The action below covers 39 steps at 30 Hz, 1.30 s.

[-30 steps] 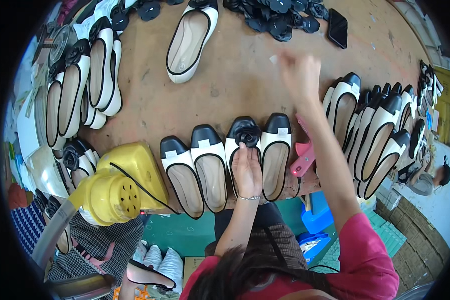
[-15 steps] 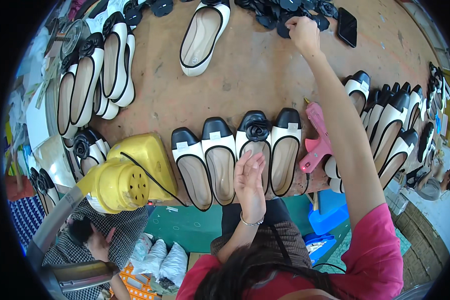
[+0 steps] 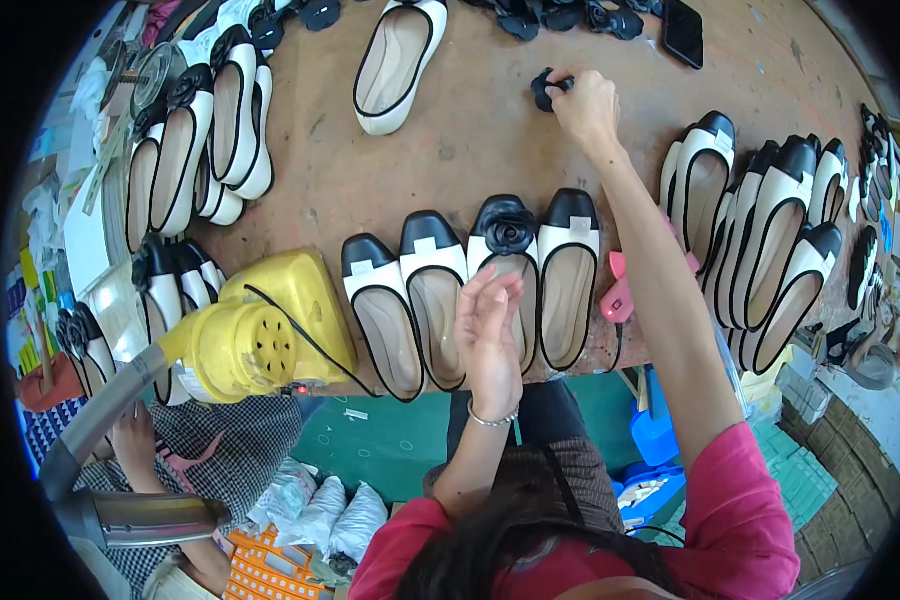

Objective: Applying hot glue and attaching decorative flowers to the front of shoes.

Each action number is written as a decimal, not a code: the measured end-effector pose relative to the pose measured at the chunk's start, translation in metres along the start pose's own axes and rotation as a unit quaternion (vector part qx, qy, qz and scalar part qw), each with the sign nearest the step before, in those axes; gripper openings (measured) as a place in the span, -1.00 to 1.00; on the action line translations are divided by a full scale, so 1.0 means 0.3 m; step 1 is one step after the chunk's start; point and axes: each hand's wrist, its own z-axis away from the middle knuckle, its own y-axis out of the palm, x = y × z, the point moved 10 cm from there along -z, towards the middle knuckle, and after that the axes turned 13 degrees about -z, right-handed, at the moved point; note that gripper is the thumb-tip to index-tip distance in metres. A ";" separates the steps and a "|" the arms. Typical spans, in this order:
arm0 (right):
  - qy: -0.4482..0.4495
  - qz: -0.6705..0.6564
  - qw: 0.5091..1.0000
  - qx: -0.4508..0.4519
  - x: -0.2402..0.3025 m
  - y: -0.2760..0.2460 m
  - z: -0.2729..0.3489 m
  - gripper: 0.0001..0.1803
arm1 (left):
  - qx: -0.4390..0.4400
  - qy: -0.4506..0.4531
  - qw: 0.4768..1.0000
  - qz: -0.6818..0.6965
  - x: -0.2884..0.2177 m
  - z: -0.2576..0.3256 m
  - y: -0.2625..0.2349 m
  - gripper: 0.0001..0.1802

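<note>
Black fabric flower (image 3: 548,90) is pinched in the fingers of my right hand (image 3: 587,108), above the far middle of the table. My left hand (image 3: 491,345) is raised palm up, fingers loosely apart, with nothing in it. Beneath and beyond it stands a row of white flat shoes with black toes; one shoe (image 3: 505,240) carries a black flower on its toe, while its neighbours, such as the right-hand shoe (image 3: 569,290), show pale rectangular patches there. A pink glue gun (image 3: 618,300) lies right of the row, partly hidden by my right forearm.
A yellow machine (image 3: 270,320) with a black cord stands left of the row. Finished-looking shoes (image 3: 235,120) are stacked far left, more shoes (image 3: 770,230) at right. A single shoe (image 3: 400,65), loose black flowers (image 3: 610,18) and a phone (image 3: 683,33) lie at the far side. Another person's hand (image 3: 135,435) is lower left.
My right hand has come nearer from the flower pile, carrying a black flower away from it. My left hand has stayed near the shoe row, turning slightly.
</note>
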 end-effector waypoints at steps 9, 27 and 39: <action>-0.182 -0.251 0.951 0.006 0.285 -0.140 0.323 -0.79 | 0.101 -0.073 0.984 0.124 -0.046 -0.049 0.118 -0.50; -0.005 -0.238 0.969 0.071 0.180 -0.215 0.788 -0.72 | 0.187 0.005 0.981 0.054 -0.053 0.030 0.185 -0.34; -0.147 -0.046 0.985 0.081 0.157 -0.208 0.808 -0.73 | 0.109 -0.158 0.976 -0.100 0.191 0.066 0.054 -0.66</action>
